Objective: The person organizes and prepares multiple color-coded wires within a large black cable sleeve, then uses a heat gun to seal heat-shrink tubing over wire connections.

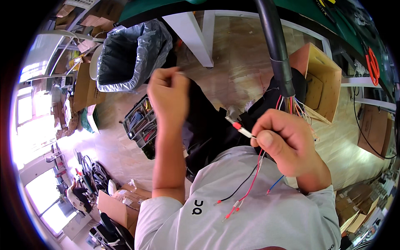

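My right hand [287,143] pinches a thin wire between thumb and fingertips. From that pinch a white sleeve [246,132] and a red crimp terminal [236,125] with a bare metal tip stick out to the left. More wires trail below the hand across my grey shirt: a black wire [239,187], a red wire [253,180] and a blue wire [276,183], all with red ends. My left hand [168,93] is raised farther left, fingers curled closed; whatever it may hold is hidden. Behind the right hand, a thick black cable sleeve [277,50] ends in several coloured wires [293,106].
A bin with a grey liner [146,62] stands at the far left, near an open toolbox [141,125] on the floor. Beside the cable is a wooden box [333,89]. The green-topped table [146,12] runs along the far side, with red-handled pliers [372,66] at right.
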`<state>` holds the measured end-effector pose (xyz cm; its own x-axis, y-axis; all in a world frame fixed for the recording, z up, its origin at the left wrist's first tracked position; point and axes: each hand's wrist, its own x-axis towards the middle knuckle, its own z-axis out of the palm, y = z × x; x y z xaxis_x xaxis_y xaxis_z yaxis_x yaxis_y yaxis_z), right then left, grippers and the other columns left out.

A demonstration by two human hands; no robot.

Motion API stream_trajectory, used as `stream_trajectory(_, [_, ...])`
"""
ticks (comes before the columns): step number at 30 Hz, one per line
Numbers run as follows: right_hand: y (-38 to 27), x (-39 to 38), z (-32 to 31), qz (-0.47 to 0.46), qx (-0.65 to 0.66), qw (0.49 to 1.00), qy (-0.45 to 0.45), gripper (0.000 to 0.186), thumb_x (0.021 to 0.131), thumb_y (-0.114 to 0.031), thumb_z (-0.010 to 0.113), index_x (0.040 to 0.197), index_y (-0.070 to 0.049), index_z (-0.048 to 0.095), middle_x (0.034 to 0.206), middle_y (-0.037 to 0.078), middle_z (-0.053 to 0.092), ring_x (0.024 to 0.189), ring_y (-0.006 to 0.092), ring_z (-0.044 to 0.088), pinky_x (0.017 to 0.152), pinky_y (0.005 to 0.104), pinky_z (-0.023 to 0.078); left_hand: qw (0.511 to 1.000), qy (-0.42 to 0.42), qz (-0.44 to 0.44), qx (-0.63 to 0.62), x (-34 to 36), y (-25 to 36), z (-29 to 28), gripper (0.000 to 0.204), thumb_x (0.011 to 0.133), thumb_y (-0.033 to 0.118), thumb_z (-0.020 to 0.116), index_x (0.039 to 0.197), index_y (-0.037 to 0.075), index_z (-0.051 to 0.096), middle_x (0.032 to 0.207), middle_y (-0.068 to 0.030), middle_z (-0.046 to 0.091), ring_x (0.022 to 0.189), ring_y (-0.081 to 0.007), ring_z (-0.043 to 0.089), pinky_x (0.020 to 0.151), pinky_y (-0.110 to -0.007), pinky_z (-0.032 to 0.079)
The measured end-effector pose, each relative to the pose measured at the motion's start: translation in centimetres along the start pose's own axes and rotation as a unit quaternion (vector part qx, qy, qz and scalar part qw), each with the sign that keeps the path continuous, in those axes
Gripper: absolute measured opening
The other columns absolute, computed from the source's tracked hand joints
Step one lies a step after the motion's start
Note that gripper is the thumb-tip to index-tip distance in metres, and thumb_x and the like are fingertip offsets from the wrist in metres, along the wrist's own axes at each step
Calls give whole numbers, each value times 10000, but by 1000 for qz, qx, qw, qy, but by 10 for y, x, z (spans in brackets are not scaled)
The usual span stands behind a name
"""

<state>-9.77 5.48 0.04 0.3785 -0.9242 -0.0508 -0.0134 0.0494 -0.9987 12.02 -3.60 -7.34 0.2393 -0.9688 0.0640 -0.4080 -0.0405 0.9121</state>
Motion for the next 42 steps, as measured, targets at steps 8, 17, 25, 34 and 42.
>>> stream_trajectory(8, [9, -14, -1, 3, -79, 981, 178, 176, 899, -153, 501, 867, 12, 555, 652, -13, 517, 549, 17, 391, 499, 176, 309, 985, 107, -48, -125, 106, -84, -53, 208, 872, 126, 537, 947, -63, 586, 739, -74, 613, 617, -116, 550, 562, -233, 451])
stream_trajectory(17, [17, -49, -12, 57, -36, 957, 283, 280, 894, -275, 551, 848, 0, 526, 624, -23, 477, 525, 9, 370, 464, 164, 273, 887, 244, -320, -228, 235, -205, -150, 92, 831, -45, 460, 842, -69, 548, 730, -130, 588, 570, -201, 576, 536, -275, 537])
stream_trajectory(25, [17, -66, -22, -20, -22, 912, 409, 216, 925, -217, 482, 930, -2, 503, 594, -27, 414, 466, 11, 324, 405, 167, 229, 890, 41, -128, -437, 259, -224, -173, 182, 918, 167, 456, 821, 37, 539, 730, -111, 587, 645, -231, 576, 629, -331, 515])
stream_trajectory(34, [68, -133, -81, -15, 35, 704, 709, 240, 926, -213, 485, 960, 19, 538, 670, 22, 463, 566, 105, 462, 513, 257, 435, 934, -182, 19, -308, 64, -12, -43, 356, 947, 272, 470, 661, 63, 438, 542, -8, 334, 519, -120, 383, 497, -252, 324])
stream_trajectory(42, [159, -158, -35, 228, 275, 722, 593, 199, 894, -208, 494, 939, -17, 530, 701, 33, 514, 570, 132, 533, 530, 286, 494, 825, -452, 312, -134, -53, 96, 66, 137, 751, 140, 672, 738, 16, 617, 661, -85, 603, 601, -214, 577, 545, -300, 449])
